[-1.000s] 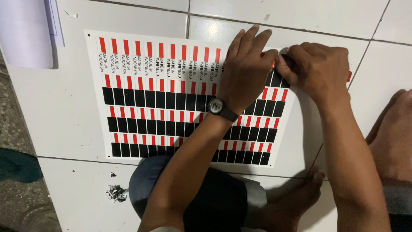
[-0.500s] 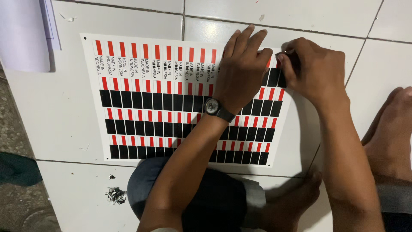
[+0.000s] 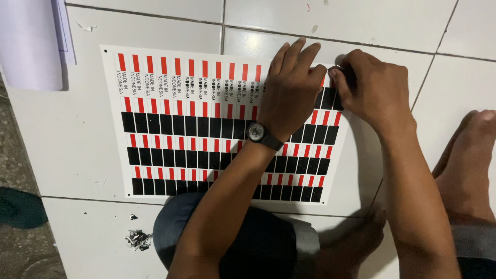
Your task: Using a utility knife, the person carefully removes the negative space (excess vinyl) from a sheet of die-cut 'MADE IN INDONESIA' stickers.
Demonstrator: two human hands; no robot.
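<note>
— So where's the sticker sheet (image 3: 170, 134)?
— Flat on the floor (image 3: 77, 139); one sheet, four black rows. Left hand (image 3: 292, 93) lies spread on it, pinning it; right hand (image 3: 374, 90) pinches at the top right edge, whether on a sticker I cannot tell.
— Risk?
— Probably tearing a sticker if pulled sharply. One paper pile (image 3: 31, 41), one watch (image 3: 257, 133)

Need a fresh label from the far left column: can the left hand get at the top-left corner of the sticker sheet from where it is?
Probably yes. The left hand lies flat on the sticker sheet, and nothing lies on the sheet between it and that corner. The white paper sits beside the corner, apart from it. The right hand works at the opposite edge.
</note>
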